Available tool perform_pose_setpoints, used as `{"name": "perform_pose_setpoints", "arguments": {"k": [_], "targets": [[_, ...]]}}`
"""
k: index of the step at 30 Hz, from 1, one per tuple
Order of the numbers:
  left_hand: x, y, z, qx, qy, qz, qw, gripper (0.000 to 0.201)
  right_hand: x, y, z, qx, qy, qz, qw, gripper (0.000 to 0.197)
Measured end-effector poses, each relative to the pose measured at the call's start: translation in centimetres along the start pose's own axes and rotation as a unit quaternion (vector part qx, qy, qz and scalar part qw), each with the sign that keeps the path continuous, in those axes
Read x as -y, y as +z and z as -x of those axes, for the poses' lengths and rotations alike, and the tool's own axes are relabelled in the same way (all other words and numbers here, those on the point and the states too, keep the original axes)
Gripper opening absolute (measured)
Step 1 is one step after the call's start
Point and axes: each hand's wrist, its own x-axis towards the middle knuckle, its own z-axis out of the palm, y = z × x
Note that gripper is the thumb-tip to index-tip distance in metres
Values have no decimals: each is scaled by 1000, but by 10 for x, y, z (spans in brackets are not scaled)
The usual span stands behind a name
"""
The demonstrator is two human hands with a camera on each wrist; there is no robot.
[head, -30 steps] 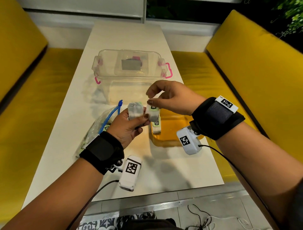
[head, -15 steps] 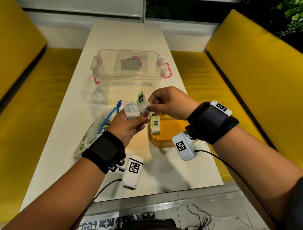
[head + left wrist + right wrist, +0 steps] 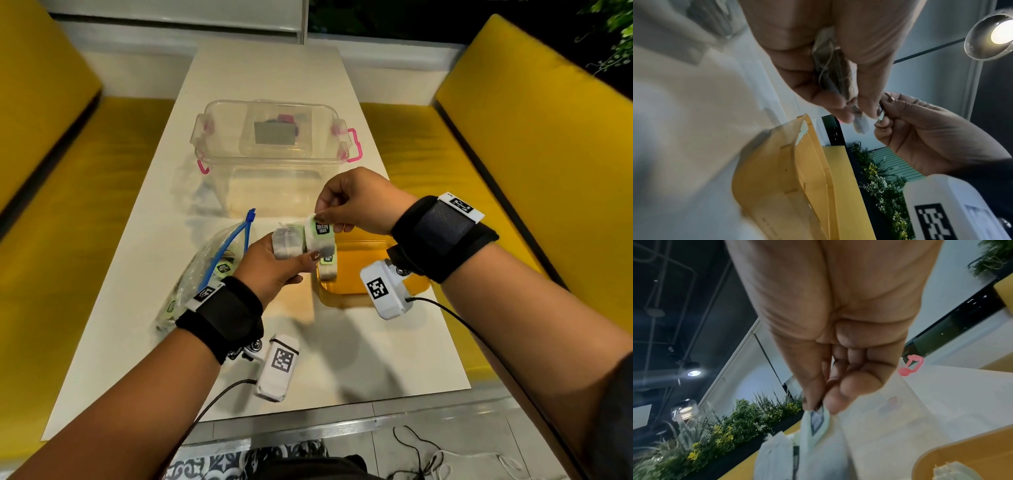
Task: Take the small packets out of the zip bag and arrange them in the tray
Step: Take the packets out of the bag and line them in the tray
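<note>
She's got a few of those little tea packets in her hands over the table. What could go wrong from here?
The right hand pinches only the top edge of a green-labelled tea packet, so it could slip. The left hand holds another white packet loosely bunched; separating them might drop one beside the shallow orange plastic tray. The open clear zip bag might spill.

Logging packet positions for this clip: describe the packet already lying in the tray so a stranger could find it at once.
Start at the white table and find the amber tray at its near right, under the right hand. The packet in the tray lies along its left edge, green label up. Unlike the packets pinched in the hands above or left in the zip bag, no fingers touch it.
</note>
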Motion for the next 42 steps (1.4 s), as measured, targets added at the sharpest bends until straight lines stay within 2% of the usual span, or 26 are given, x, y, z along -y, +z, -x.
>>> {"name": "perform_pose_setpoints", "arguments": {"k": [7,12,16,21,24,26,29,33,36,38,42], "targets": [[4,-2,-4,-27,-28,-1,999,17,-7,-5,-5,44,13,13,999,7],[5,-6,-8,-69,-67,44,994,7,-18,2,-15,63,58,98,991,7],[2,-9,-7,-59,-88,64,992,14,-27,15,-21,118,89,139,979,5],[-5,-11,-5,-33,-135,118,983,34,-39,37,-28,192,144,162,957,4],[-8,-12,-3,-13,-147,154,977,48,-43,46,-34,186,176,133,957,13],[-9,-14,-2,-6,-151,152,977,54,-44,48,-37,181,191,131,956,12],[-10,-16,-1,-3,-153,139,978,55,-43,51,-41,172,204,144,953,6],[-8,-18,-1,-8,-155,138,978,55,-41,53,-46,150,202,192,949,17],[-7,-19,-1,-8,-157,141,977,52,-41,53,-47,139,192,219,946,18],[-7,-17,0,-9,-158,141,977,45,-40,53,-47,125,200,194,952,13],[-5,-16,1,-21,-147,95,984,32,-41,50,-43,109,201,189,955,27]]}}
